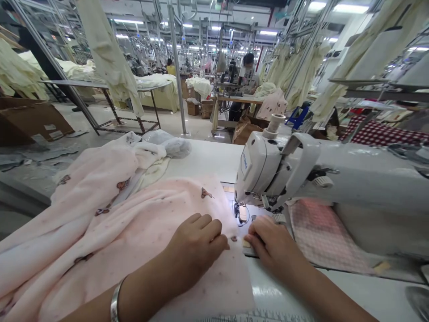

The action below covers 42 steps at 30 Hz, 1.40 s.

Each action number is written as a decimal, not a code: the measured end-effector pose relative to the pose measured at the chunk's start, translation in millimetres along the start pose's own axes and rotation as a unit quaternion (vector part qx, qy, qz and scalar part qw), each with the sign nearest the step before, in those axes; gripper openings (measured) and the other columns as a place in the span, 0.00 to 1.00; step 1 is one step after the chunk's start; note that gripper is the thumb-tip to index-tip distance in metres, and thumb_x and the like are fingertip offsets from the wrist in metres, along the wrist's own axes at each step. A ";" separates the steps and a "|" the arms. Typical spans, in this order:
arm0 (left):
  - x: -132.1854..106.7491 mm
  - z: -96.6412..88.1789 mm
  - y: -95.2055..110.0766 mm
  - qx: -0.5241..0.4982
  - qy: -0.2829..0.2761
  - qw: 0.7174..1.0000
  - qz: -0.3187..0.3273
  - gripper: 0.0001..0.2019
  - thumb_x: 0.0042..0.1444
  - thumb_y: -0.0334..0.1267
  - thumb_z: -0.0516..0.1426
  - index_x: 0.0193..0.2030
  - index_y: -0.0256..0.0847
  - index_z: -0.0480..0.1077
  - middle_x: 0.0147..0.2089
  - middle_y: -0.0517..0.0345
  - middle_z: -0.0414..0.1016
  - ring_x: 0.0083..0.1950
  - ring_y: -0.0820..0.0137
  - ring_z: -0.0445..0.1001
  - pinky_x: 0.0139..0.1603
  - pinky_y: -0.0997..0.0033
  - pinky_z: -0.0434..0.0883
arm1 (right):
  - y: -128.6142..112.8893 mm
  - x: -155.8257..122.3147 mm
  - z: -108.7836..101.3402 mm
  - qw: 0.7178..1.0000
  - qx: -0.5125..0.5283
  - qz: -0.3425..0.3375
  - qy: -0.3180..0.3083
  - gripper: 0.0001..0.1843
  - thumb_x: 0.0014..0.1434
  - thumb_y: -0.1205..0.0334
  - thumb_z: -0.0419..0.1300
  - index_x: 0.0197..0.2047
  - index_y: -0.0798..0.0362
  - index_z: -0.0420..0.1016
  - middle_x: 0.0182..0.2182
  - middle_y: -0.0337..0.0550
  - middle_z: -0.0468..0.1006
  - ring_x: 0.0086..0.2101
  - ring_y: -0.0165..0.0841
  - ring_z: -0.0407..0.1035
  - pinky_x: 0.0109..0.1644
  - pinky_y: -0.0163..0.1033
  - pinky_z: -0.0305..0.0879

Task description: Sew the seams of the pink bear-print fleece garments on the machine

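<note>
My hands are apart at lower center: my left hand (196, 246) presses the pink fleece (134, 237), and my right hand (271, 243) sits at its edge, maybe pinching, I can't tell. That edge lies just beside the presser foot (240, 213), with little room under the machine head (258, 167).

The cloth (134, 250) I am handling is soft pink fleece with a matt, lightly napped finish. The sewing machine (348, 174) is painted metal, smooth with a low sheen. The table top (204, 156) is smooth and glossy white. My bangle (115, 304) is polished metal.
</note>
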<state>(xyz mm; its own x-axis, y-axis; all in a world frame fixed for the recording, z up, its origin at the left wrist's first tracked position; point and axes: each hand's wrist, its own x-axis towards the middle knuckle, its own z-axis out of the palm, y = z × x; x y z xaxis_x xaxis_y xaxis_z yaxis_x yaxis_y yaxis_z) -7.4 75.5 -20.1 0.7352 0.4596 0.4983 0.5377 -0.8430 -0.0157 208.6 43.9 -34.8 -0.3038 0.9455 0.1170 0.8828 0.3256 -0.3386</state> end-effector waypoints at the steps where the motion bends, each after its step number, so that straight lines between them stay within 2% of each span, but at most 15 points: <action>1: -0.4 1.0 -0.2 -0.011 -0.020 1.000 -0.014 0.10 0.60 0.32 0.51 0.26 0.39 0.64 0.27 0.59 0.64 0.28 0.69 0.59 0.28 0.69 0.57 | 0.8 1.4 -0.7 1.000 -0.003 0.009 -0.001 0.10 0.62 0.65 0.49 0.28 0.52 0.61 0.26 0.39 0.69 0.31 0.35 0.61 0.33 0.38 0.48; 5: 0.3 2.4 -0.7 -0.033 -0.124 0.989 -0.078 0.06 0.54 0.28 0.50 0.33 0.38 0.67 0.31 0.54 0.66 0.32 0.65 0.62 0.32 0.65 0.61 | 2.1 5.4 -1.9 0.999 -0.013 0.029 -0.004 0.10 0.62 0.65 0.49 0.28 0.52 0.61 0.26 0.40 0.69 0.32 0.36 0.62 0.32 0.37 0.49; 8: 3.0 -0.6 1.2 0.021 -0.147 0.987 -0.056 0.06 0.48 0.30 0.52 0.33 0.37 0.68 0.32 0.53 0.67 0.34 0.63 0.63 0.37 0.57 0.62 | 1.1 6.4 -1.5 0.999 -0.019 0.036 -0.001 0.10 0.62 0.65 0.49 0.28 0.52 0.61 0.27 0.40 0.69 0.31 0.36 0.62 0.32 0.37 0.49; 11: 5.0 -1.9 4.1 0.059 -0.133 0.989 -0.019 0.10 0.44 0.31 0.53 0.35 0.35 0.69 0.33 0.52 0.68 0.35 0.62 0.63 0.44 0.51 0.61 | 0.4 6.1 -1.3 0.999 -0.021 0.034 0.002 0.10 0.62 0.64 0.49 0.28 0.52 0.61 0.27 0.39 0.69 0.32 0.35 0.62 0.32 0.37 0.50; 14: 5.5 2.0 4.6 0.076 -0.119 0.990 -0.011 0.13 0.42 0.29 0.53 0.37 0.34 0.70 0.33 0.53 0.68 0.34 0.63 0.64 0.46 0.51 0.60 | 0.3 4.9 -1.5 0.999 -0.024 0.032 0.002 0.10 0.62 0.64 0.49 0.28 0.52 0.61 0.27 0.39 0.69 0.31 0.35 0.62 0.32 0.37 0.50; 19: 5.4 8.6 1.0 0.109 -0.043 0.993 0.000 0.07 0.48 0.23 0.51 0.28 0.37 0.66 0.27 0.56 0.64 0.29 0.67 0.60 0.34 0.63 0.60 | -0.5 4.9 -2.1 0.999 -0.029 0.033 0.004 0.11 0.62 0.64 0.48 0.28 0.52 0.61 0.25 0.39 0.69 0.28 0.33 0.62 0.31 0.36 0.49; 22: 4.8 6.0 1.0 0.083 0.012 0.996 0.020 0.07 0.54 0.25 0.51 0.30 0.38 0.66 0.28 0.58 0.64 0.29 0.68 0.58 0.29 0.66 0.56 | -0.6 5.3 -2.6 0.999 -0.033 0.032 0.004 0.10 0.62 0.65 0.47 0.28 0.52 0.61 0.25 0.38 0.69 0.27 0.33 0.62 0.30 0.37 0.48; 24: 3.3 4.5 2.2 0.051 0.030 0.997 0.042 0.06 0.58 0.27 0.51 0.32 0.38 0.67 0.28 0.59 0.63 0.28 0.69 0.57 0.28 0.66 0.54 | -0.5 5.2 -3.0 0.999 -0.038 0.030 0.005 0.10 0.62 0.65 0.48 0.29 0.52 0.62 0.25 0.38 0.69 0.27 0.32 0.63 0.30 0.37 0.48; 27: -0.3 6.8 4.3 0.017 0.017 0.997 0.068 0.08 0.60 0.29 0.49 0.32 0.37 0.66 0.27 0.60 0.61 0.28 0.70 0.55 0.27 0.66 0.54 | -0.8 4.4 -2.9 0.998 -0.049 0.027 0.007 0.09 0.62 0.65 0.48 0.29 0.52 0.62 0.25 0.38 0.69 0.27 0.33 0.63 0.31 0.37 0.48; 31: -3.3 12.5 6.5 -0.005 -0.049 0.995 0.091 0.06 0.60 0.32 0.50 0.35 0.39 0.67 0.29 0.60 0.62 0.29 0.69 0.58 0.27 0.66 0.56 | -1.0 4.7 -2.2 0.997 -0.069 0.031 0.010 0.09 0.61 0.65 0.50 0.28 0.52 0.63 0.26 0.37 0.70 0.26 0.32 0.64 0.32 0.38 0.50; 33: -3.9 12.1 6.9 -0.041 -0.083 0.992 0.090 0.06 0.60 0.34 0.50 0.40 0.40 0.67 0.33 0.57 0.65 0.34 0.67 0.62 0.32 0.65 0.61 | 1.1 6.4 -3.1 0.996 -0.082 0.033 0.012 0.09 0.60 0.65 0.51 0.28 0.52 0.65 0.26 0.38 0.71 0.27 0.33 0.65 0.34 0.39 0.53; 35: -4.9 10.0 5.7 -0.089 -0.110 0.988 0.064 0.08 0.60 0.36 0.52 0.45 0.43 0.67 0.42 0.53 0.67 0.44 0.63 0.65 0.43 0.61 0.64 | 5.6 9.7 -5.8 0.994 -0.098 0.037 0.018 0.08 0.60 0.65 0.51 0.29 0.51 0.67 0.27 0.40 0.73 0.30 0.36 0.67 0.39 0.43 0.55; 38: -7.2 8.7 -0.8 -0.126 -0.140 0.982 0.029 0.11 0.59 0.36 0.53 0.49 0.47 0.65 0.54 0.50 0.64 0.57 0.60 0.60 0.57 0.51 0.56 | 15.5 17.8 -12.0 0.992 -0.118 0.040 0.032 0.06 0.56 0.68 0.53 0.31 0.52 0.70 0.31 0.45 0.75 0.36 0.41 0.68 0.44 0.47 0.56; 42: -3.9 12.2 -13.2 -0.083 -0.140 0.986 0.017 0.18 0.57 0.28 0.49 0.54 0.45 0.62 0.56 0.49 0.63 0.57 0.60 0.61 0.58 0.47 0.54 | 27.8 31.2 -13.6 0.992 -0.120 0.023 0.031 0.06 0.54 0.69 0.57 0.29 0.49 0.72 0.31 0.44 0.76 0.37 0.39 0.69 0.43 0.44 0.58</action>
<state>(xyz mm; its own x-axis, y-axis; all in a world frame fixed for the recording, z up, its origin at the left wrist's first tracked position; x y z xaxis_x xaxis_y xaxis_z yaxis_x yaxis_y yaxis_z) -12.2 88.2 -32.5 0.8496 0.4697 0.2399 0.4524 -0.8828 0.1264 228.5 82.4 -27.9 -0.2450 0.9551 0.1668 0.9574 0.2654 -0.1136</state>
